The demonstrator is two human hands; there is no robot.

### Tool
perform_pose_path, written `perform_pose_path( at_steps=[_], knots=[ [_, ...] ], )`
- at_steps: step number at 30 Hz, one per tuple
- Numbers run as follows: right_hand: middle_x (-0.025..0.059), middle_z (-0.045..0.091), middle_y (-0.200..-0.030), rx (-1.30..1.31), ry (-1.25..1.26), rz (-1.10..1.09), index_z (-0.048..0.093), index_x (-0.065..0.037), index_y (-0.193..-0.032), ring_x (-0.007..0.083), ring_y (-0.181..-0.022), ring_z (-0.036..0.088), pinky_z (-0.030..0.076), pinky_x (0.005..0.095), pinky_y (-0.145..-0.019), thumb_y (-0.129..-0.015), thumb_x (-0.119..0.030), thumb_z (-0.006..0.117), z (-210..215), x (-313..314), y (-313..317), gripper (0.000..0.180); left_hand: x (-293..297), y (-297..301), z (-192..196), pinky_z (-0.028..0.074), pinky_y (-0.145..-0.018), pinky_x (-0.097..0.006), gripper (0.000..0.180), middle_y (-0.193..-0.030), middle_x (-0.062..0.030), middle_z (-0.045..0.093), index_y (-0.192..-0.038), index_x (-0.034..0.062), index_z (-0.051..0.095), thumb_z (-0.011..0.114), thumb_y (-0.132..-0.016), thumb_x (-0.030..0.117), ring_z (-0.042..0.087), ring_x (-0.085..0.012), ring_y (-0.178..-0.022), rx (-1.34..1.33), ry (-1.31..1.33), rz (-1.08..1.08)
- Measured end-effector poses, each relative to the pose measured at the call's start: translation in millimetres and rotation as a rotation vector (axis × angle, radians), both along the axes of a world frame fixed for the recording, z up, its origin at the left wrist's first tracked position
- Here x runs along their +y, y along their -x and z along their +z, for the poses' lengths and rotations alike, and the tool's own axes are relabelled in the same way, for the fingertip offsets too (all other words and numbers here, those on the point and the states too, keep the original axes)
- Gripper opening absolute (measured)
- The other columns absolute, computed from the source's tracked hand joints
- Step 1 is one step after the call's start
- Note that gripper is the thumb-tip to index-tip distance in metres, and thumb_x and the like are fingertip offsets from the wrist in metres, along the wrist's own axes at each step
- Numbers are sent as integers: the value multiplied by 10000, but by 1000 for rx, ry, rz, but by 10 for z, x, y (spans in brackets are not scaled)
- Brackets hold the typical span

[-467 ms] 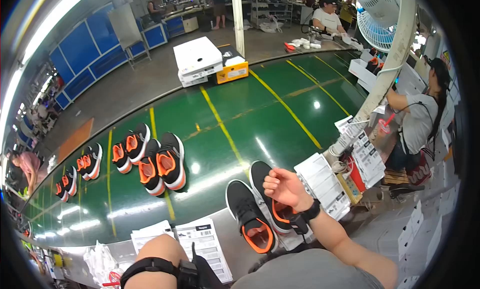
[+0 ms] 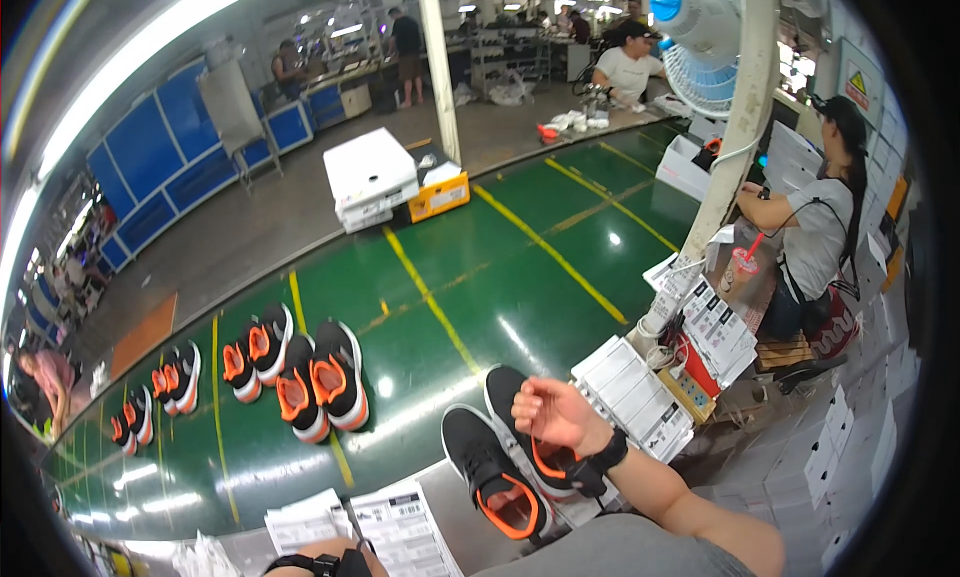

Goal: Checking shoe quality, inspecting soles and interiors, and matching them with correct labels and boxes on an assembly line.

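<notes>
My right hand (image 2: 556,415) is raised over a pair of black sneakers with orange lining, its fingers loosely curled and nothing seen in them. The right sneaker (image 2: 506,389) lies partly behind this hand and wrist. Beside it the left sneaker (image 2: 474,443) sits with its toe pointing away from me. Both rest at the near edge of the green work surface. Of my left arm only a bit with a black wrist strap (image 2: 318,565) shows at the lower edge, near printed label sheets (image 2: 405,527); its fingers are out of sight.
More black-and-orange sneakers (image 2: 322,379) stand in pairs along the green surface (image 2: 420,347). White shoe boxes (image 2: 370,167) and an orange box (image 2: 440,194) sit at its far edge. On the right are label stacks (image 2: 632,392), a pole (image 2: 735,147), a fan (image 2: 700,67) and a person (image 2: 815,217).
The view has tilted, so the sneakers and far boxes appear lower. My left arm has dropped mostly out of the lower edge. My right hand stays curled above the right sneaker.
</notes>
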State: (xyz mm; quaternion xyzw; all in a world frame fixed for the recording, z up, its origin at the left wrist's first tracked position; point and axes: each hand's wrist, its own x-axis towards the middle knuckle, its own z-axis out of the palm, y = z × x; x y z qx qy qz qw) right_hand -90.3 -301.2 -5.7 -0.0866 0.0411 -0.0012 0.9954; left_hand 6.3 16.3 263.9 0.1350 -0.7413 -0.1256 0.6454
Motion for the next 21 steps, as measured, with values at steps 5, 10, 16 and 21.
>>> perform_pose_path(
  at_steps=[5,10,16,21],
  knots=[
    [27,584,-788,121,827,54,547,-40,-1167,110,-666,564,491,271,-654,-954,-163,596,903,-245,153,251,-368,-184,-405,529,-785,-376,260,-983,-187,660,-1082,10,651,615,-831,68,660,-351,-881,-245,-527,1036],
    [21,537,-832,-89,1159,-1112,510,-19,-1217,75,-672,510,459,244,-615,-949,-159,557,2153,-1148,184,306,-652,-1471,-1911,329,-1091,-539,868,-1427,-340,374,-1459,41,330,733,-766,373,324,-473,-1366,-634,-1191,1476],
    [120,610,-1011,-265,2151,-665,611,-5,-1097,265,-922,594,492,354,-824,-896,-226,638,1632,-376,307,299,-712,-2065,-3186,206,-994,-773,941,-1484,-363,222,-1461,150,329,757,-700,503,183,-567,-1379,-595,-1720,1816],
    [185,568,-1125,-71,2357,-309,544,-3,-1229,335,-1083,553,490,409,-876,-860,-250,655,301,-59,481,458,-717,-2097,-3188,251,-948,-799,554,-1293,-192,441,-1064,109,639,800,-652,442,406,-498,-1252,-596,-1549,2026]
  ],
)
